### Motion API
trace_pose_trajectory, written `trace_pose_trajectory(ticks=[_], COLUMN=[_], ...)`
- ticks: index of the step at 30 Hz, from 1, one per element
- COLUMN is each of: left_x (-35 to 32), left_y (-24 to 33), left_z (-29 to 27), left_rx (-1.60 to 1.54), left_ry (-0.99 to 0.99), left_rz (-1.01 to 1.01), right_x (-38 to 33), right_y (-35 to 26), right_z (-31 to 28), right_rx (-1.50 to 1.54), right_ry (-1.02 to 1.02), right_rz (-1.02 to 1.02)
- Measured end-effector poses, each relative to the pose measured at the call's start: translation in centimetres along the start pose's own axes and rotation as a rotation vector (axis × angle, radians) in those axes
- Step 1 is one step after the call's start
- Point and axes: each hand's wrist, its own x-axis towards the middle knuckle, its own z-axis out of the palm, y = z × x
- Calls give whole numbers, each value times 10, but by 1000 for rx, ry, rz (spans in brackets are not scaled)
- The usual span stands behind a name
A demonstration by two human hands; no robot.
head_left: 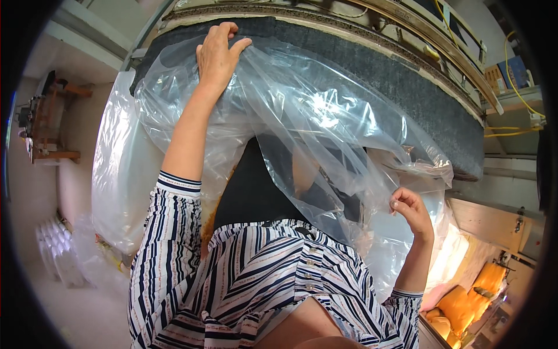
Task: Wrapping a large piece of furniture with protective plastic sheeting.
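Stretching up toward the top centre of the frame, the left hand (218, 52) is laid on a large clear plastic bag (302, 134), its fingers curled over the upper edge of the film and pressing it against a dark grey padded slab (407, 87). Lower right of centre, the right hand (410, 209) is seen nearly closed, a fold of the same bag pinched between thumb and fingertips. The bag is spread crumpled between the two hands, draped across the slab and hanging down toward the striped shirt (261, 273) at the bottom of the frame.

The slab is curved across the upper right of the frame, and a pale wooden frame (418, 41) is seen behind it. Yellow cables (511, 81) are strung along the right edge. At the far left, a small wooden rack (46, 122) is fixed against a pale wall, and more clear plastic film (116, 174) is bundled beside the left forearm. In the lower right corner, orange cushions (459, 305) are piled together; whether they sit in a container cannot be told.
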Motion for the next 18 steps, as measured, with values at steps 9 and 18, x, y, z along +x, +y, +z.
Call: trace_pose_trajectory(ticks=[9, 18], left_x=[0, 39], left_y=[-5, -86], left_z=[-3, -70], left_rx=[-532, 95], left_ry=[34, 63], left_rz=[-188, 42], right_x=[-6, 9], right_y=[18, 1], right_z=[15, 0], right_rx=[58, -725], right_ry=[587, 1040], right_rz=[-322, -650])
